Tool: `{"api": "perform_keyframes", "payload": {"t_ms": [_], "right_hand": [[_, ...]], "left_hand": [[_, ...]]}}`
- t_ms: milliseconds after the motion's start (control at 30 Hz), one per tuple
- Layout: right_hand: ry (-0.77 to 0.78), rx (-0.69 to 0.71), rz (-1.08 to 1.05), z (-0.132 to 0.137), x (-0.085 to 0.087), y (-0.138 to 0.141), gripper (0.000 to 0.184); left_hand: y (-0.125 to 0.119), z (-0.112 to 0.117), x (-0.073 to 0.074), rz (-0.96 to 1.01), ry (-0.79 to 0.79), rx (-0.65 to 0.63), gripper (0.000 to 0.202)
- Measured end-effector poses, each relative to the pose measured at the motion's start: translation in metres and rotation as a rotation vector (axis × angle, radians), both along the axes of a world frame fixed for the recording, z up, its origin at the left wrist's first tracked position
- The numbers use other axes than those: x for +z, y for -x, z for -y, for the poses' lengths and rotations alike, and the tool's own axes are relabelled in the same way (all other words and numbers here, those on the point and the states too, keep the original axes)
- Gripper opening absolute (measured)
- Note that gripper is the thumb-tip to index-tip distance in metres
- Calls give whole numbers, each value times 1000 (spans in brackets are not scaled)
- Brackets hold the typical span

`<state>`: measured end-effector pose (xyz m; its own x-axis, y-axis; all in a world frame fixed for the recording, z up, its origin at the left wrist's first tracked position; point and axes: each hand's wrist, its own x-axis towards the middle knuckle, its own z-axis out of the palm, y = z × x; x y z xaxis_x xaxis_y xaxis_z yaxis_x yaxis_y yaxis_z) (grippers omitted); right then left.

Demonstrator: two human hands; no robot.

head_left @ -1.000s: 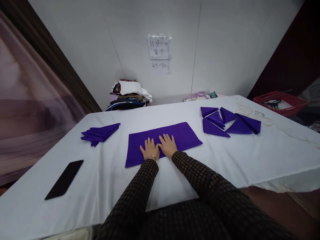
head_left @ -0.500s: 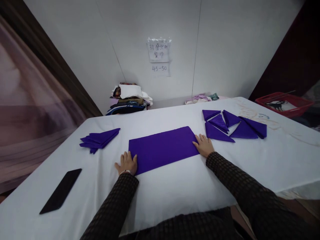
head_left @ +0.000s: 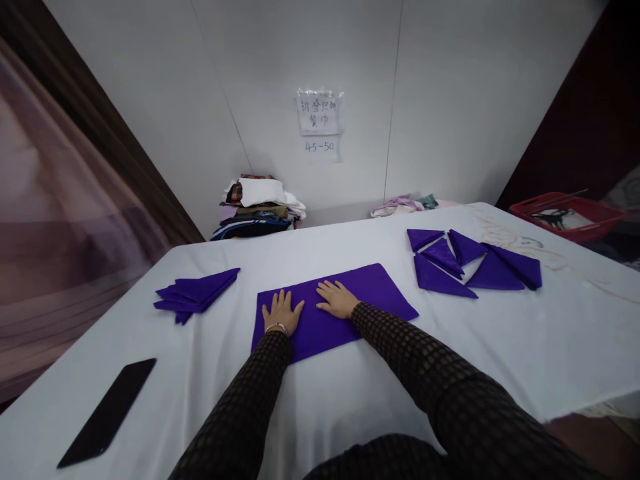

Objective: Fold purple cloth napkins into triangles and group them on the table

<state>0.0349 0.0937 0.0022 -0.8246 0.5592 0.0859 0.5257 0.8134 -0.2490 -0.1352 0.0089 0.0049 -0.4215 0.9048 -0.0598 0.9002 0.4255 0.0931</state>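
Note:
A purple cloth napkin (head_left: 370,287), folded into a long rectangle, lies flat on the white-covered table (head_left: 350,400). My left hand (head_left: 283,313) rests palm down on its left part with the fingers spread. Near the middle of the same napkin, my right hand (head_left: 337,300) also lies flat, fingers stretched toward the left. Neither hand grips anything. To the right are several purple napkins folded into triangles (head_left: 445,277), set in a loose ring. On the left side sits a purple napkin folded into a layered, pointed shape (head_left: 200,293).
A black flat slab, perhaps a phone (head_left: 110,413), lies at the front left. Behind the table's far edge are a stack of folded clothes (head_left: 260,207) and a smaller cloth pile (head_left: 397,205). A red basket (head_left: 585,230) stands at right; a paper sign (head_left: 320,123) hangs on the wall.
Both hands have moved inward from the napkin's two ends onto its surface, the right one travelling farther left. The view has tilted slightly upward.

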Motion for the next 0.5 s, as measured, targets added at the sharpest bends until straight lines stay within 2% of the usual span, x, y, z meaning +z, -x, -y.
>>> {"api": "perform_keyframes", "payload": {"t_ms": [67,167,267,300,400,500], "right_hand": [[16,-67,22,-21,-4,-21,61],[20,-331,87,-56,-8,-72,60],[29,-533,125,-83,-10,-122,63],[30,-562,136,-88,-12,-133,63],[34,-590,163,-94,-13,-149,64],[18,-635,166,-84,-10,-136,67]], "left_hand": [[7,1,-6,16,-10,7,68],[12,4,-9,15,-20,0,69],[11,3,-10,9,-10,-7,71],[11,3,-11,5,-8,-9,71],[12,2,-12,-11,-4,-11,71],[12,2,-13,-25,-1,-11,71]]}}
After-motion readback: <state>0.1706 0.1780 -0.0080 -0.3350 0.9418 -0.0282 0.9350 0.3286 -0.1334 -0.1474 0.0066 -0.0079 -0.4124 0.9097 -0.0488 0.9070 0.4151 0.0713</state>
